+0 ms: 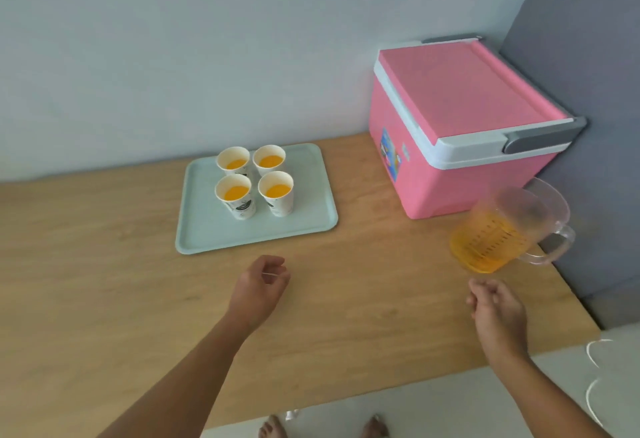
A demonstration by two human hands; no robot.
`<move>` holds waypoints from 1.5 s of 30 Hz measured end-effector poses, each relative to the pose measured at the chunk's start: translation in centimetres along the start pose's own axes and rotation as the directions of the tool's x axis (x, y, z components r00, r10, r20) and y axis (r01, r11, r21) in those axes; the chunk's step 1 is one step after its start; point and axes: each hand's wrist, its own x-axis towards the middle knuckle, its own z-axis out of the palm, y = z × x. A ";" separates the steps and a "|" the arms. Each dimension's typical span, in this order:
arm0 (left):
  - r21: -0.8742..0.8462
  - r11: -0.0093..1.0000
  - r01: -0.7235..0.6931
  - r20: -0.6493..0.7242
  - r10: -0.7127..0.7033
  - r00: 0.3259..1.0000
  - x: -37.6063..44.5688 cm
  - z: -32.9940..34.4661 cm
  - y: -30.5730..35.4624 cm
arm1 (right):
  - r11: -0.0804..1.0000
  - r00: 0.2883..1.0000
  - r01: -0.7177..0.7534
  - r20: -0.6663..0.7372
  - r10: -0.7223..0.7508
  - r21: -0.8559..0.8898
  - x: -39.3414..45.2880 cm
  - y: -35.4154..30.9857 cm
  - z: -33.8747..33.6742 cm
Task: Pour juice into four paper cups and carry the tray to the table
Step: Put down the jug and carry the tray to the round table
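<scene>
Four white paper cups (254, 181) holding orange juice stand in a square on a pale green tray (204, 230) on the wooden counter. A clear plastic jug (502, 230) with some juice in it stands at the right, in front of the cooler. My left hand (259, 285) hovers just below the tray's near edge, fingers loosely curled, holding nothing. My right hand (495, 306) hangs just below the jug, apart from it, fingers loosely bent and empty.
A pink cooler box (450, 133) with a white rim and grey handle sits at the back right against a grey wall. The wooden counter (104, 299) ends at its near edge, with floor and bare feet (273, 429) below.
</scene>
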 end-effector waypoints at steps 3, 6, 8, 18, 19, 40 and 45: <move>-0.022 0.998 0.065 -0.113 -0.067 0.991 0.1 -6.0 -3.2 | 0.996 0.995 0.055 0.088 -0.048 -0.072 -1.2 -2.2 5.3; -0.047 0.992 0.114 -0.189 -0.121 0.974 1.0 -10.8 -5.3 | 0.985 0.985 0.096 0.159 -0.073 -0.144 -1.6 -4.9 10.6; -0.051 0.991 0.127 -0.220 -0.135 0.966 1.8 -13.2 -6.3 | 0.971 0.976 0.114 0.208 -0.069 -0.209 -1.8 -6.8 13.7; 0.013 0.998 0.056 -0.144 -0.053 0.988 6.3 -14.9 -5.6 | 0.876 0.868 0.331 0.476 -0.137 -0.351 -2.7 -12.5 24.3; 0.016 0.999 0.046 -0.135 -0.044 0.990 6.8 -14.4 -5.1 | 0.875 0.859 0.337 0.493 -0.134 -0.349 -2.6 -12.8 25.2; -0.186 0.981 0.046 -0.256 -0.093 0.962 13.7 -7.5 0.1 | 0.900 0.833 0.362 0.518 -0.196 -0.242 0.4 -14.5 33.0; -0.192 0.980 0.045 -0.241 -0.091 0.966 13.6 -7.7 0.0 | 0.907 0.830 0.353 0.525 -0.189 -0.231 0.1 -14.2 33.2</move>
